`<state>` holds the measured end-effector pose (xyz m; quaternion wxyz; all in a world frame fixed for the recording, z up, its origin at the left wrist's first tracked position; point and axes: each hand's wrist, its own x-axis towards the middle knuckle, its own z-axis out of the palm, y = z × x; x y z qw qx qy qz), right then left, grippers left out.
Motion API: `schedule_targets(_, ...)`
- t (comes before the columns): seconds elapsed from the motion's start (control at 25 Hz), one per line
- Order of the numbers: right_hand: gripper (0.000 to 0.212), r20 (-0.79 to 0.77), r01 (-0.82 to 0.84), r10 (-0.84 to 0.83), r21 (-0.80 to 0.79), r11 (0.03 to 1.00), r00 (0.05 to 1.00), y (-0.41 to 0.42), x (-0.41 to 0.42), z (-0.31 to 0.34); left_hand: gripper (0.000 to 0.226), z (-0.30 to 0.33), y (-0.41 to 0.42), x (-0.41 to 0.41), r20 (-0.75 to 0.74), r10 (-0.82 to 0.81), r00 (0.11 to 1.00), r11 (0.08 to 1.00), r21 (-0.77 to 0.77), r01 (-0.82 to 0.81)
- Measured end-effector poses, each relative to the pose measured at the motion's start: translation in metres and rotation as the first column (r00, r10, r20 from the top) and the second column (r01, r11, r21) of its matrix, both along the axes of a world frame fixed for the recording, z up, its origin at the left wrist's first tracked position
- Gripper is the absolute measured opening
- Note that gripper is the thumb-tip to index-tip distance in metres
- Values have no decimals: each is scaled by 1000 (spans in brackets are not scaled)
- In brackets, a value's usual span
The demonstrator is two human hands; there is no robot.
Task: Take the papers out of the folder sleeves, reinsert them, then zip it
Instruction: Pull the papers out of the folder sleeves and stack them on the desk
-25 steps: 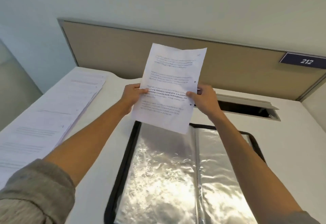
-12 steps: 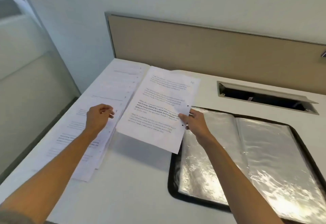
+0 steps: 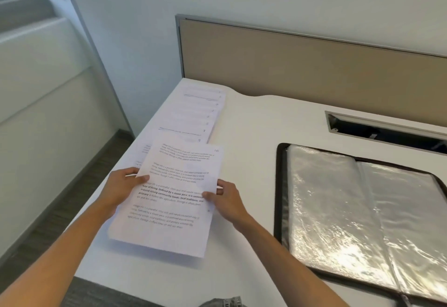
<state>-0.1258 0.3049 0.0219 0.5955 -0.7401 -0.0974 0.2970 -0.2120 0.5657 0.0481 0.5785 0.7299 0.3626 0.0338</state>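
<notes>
**Sheet ten comes down on the row of removed papers**

Head view: a second ago we held this printed sheet [image 3: 177, 193] upright over the folder [image 3: 362, 212]; half a second ago only our right hand [image 3: 223, 199] carried it leftward. Now both hands have it again, low over the near end of the fanned row of papers [image 3: 198, 115] on the counter [image 3: 261, 137]. Our left hand [image 3: 123, 187] pinches the sheet's left edge, thumb on top; the right hand's grip is the same on the right edge, thumb pressed on the print. We judge this sheet is about to be laid down, so removal goes on and reinsertion has not begun.

The sheet is white, with four blocks of text, one bold, and a handwritten "10" in its top right corner. The folder lies open and well apart to the right, its clear sleeves [image 3: 326, 200] glossy, wrinkled and seemingly empty.
</notes>
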Motion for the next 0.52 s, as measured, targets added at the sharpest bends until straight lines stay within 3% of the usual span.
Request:
schedule_targets(0.12,40,57,11,-7,-78,997,998,25,-16,-10,7,-5,13,-14,-3,25,1000,1000,19,-25)
schedule_targets(0.36,84,196,8,39,-234,972,980,49,-30,-16,5,-17,41,-22,-42,59,997,990,130,-53)
schedule_targets(0.52,89,246,-23,93,-274,961,965,55,-34,-19,6,-23,49,-23,-80,64,995,981,188,-48)
